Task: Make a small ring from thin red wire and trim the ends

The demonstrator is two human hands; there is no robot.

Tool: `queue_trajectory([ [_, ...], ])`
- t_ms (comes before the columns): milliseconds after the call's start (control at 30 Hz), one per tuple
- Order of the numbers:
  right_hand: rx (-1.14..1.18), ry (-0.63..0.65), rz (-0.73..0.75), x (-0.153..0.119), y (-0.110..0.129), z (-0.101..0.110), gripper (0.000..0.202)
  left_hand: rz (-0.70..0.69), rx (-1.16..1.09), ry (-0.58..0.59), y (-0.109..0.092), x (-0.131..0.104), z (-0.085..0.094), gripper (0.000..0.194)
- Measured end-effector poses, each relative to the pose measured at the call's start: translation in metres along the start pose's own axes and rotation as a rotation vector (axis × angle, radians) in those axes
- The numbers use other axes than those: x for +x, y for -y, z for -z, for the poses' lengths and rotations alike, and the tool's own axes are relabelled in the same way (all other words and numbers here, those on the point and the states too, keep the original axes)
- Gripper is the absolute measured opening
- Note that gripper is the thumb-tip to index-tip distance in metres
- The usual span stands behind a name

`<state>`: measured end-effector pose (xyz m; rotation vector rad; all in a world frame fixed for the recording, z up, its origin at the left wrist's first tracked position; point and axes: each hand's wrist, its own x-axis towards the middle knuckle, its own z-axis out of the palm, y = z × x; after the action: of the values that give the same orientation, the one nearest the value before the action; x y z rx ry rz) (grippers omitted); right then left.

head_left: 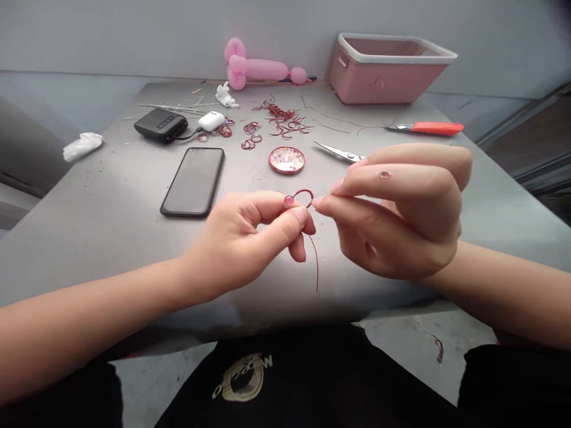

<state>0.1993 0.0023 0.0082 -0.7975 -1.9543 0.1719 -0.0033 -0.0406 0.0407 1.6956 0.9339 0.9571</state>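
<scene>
My left hand (256,238) pinches a small dark red cord ring (304,192) between thumb and index finger, with a round pink bead (289,201) on the ring's left side. A thin red cord end (317,264) hangs below those fingers. Close on the right, my right hand (397,208) has thumb and fingertips pressed together at the ring's right edge; what they hold is too small to make out. Beyond the hands lies a round red-rimmed dish (286,160) of pale and pink beads. Scissors (339,152) lie partly behind my right hand.
On the grey table (134,178) are a phone (193,181), a black device (161,125), a white case (211,121), finished-looking rings (252,128), red cord scraps (285,116) and a red-handled cutter (437,128). A pink bin (379,77) and pink balloon (267,69) stand behind.
</scene>
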Motion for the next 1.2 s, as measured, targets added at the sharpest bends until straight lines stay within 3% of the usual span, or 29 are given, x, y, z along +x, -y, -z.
queue_trajectory([
  [100, -0.361, -0.267, 0.506, 0.0, -0.001, -0.003, 0.009, -0.053, 0.124, -0.036, 0.001, -0.002, -0.001, 0.026],
  [167, -0.392, -0.332, 0.646, 0.003, 0.001, -0.003, 0.016, -0.124, 0.225, -0.075, 0.001, -0.002, 0.0, 0.028],
  [200, -0.353, -0.278, 0.608, 0.005, 0.003, -0.002, 0.015, -0.174, 0.285, -0.097, 0.002, -0.001, 0.0, 0.029],
  [267, -0.199, -0.144, 0.368, 0.009, 0.01, 0.001, 0.011, -0.291, 0.407, -0.139, 0.003, 0.001, 0.001, 0.03],
  [333, -0.008, -0.054, 0.228, 0.013, 0.016, 0.003, 0.008, -0.397, 0.515, -0.163, 0.004, 0.002, 0.003, 0.029],
  [433, 0.2, 0.027, 0.141, 0.016, 0.021, 0.003, 0.008, -0.471, 0.578, -0.149, 0.007, 0.003, 0.003, 0.027],
  [667, 0.293, 0.099, 0.105, 0.014, 0.017, 0.003, 0.01, -0.275, 0.195, -0.127, 0.007, 0.006, 0.002, 0.009],
  [767, 0.301, 0.149, 0.146, 0.016, 0.015, 0.007, 0.009, -0.086, 0.005, 0.013, 0.002, 0.007, 0.004, 0.018],
  [900, 0.486, 0.299, 0.142, 0.019, 0.015, 0.011, 0.005, 0.112, -0.238, 0.244, -0.002, 0.009, 0.008, 0.025],
  [1000, 0.547, 0.215, 0.019, 0.019, 0.017, 0.008, 0.005, 0.124, -0.295, 0.198, 0.0, 0.01, 0.008, 0.021],
  [1100, 0.581, 0.077, -0.229, 0.018, 0.016, 0.004, 0.009, 0.089, -0.267, 0.078, 0.003, 0.011, 0.008, 0.018],
  [1200, 0.764, 0.174, -0.446, 0.019, 0.014, 0.003, 0.016, 0.089, -0.26, 0.066, 0.005, 0.01, 0.008, 0.017],
])
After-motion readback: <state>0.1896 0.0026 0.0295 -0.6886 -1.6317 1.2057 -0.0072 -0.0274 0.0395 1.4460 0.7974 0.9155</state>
